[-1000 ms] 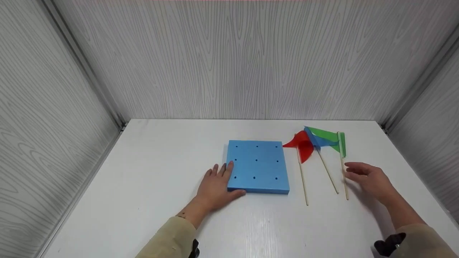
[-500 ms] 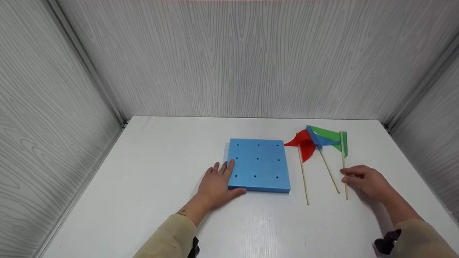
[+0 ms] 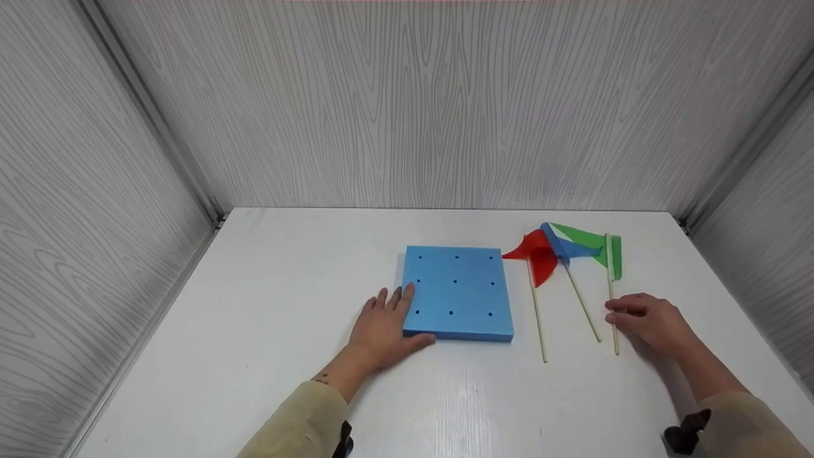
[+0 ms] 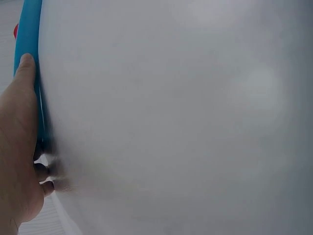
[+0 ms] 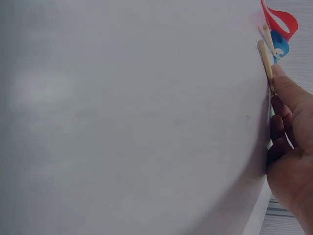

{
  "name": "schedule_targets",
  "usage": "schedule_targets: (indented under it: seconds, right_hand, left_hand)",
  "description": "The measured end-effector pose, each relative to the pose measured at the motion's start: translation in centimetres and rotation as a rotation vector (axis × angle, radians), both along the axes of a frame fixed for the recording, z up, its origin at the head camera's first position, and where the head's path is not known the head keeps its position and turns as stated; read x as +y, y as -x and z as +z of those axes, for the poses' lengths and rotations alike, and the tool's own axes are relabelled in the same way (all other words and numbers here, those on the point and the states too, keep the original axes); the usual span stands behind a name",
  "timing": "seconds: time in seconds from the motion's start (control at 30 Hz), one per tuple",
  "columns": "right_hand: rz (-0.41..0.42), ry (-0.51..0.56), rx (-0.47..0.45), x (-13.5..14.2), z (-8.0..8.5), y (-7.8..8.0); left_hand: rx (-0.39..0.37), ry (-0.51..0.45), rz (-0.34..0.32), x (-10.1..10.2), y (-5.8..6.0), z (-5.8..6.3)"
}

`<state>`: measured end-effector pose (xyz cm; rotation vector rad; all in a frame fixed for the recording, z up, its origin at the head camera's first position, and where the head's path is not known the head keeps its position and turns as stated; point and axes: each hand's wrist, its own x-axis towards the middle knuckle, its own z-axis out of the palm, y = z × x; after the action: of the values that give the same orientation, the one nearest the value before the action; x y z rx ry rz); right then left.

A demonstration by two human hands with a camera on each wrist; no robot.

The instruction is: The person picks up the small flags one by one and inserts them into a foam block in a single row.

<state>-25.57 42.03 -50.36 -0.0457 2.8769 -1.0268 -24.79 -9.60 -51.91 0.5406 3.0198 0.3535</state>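
Observation:
A square blue block (image 3: 467,296) with rows of small holes lies on the white table. My left hand (image 3: 381,337) rests at its front left corner, fingers spread along the left side, one fingertip on top and the thumb (image 4: 27,66) along the front edge. To the right lie three small flags on thin wooden sticks: a red flag (image 3: 539,257), a blue flag (image 3: 566,247) and a green flag (image 3: 615,254). My right hand (image 3: 655,321) pinches the green flag's stick (image 5: 265,61) between thumb and fingers, low on the stick.
The white table (image 3: 254,305) is enclosed by wood-grain panels at the back (image 3: 407,108) and on both sides. The red, blue and green flags' cloths overlap or nearly touch each other close to the block's right edge.
My right hand has moved slightly left and taken hold of the green flag's stick. The green flag has shifted a little to the right. The left hand stays in place.

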Motion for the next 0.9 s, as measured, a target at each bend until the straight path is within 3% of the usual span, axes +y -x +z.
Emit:
schedule_targets:
  seconds: [0.47, 0.9]
  right_hand:
    - [-0.026, -0.027, -0.061, 0.4, 1.0, -0.2]
    - [-0.081, -0.01, 0.002, -0.3, 0.9, -0.1]
  left_hand:
    - [0.013, -0.015, -0.009, 0.3, -0.3, -0.1]
    - [0.014, -0.034, -0.009, 0.0, -0.1, 0.0]
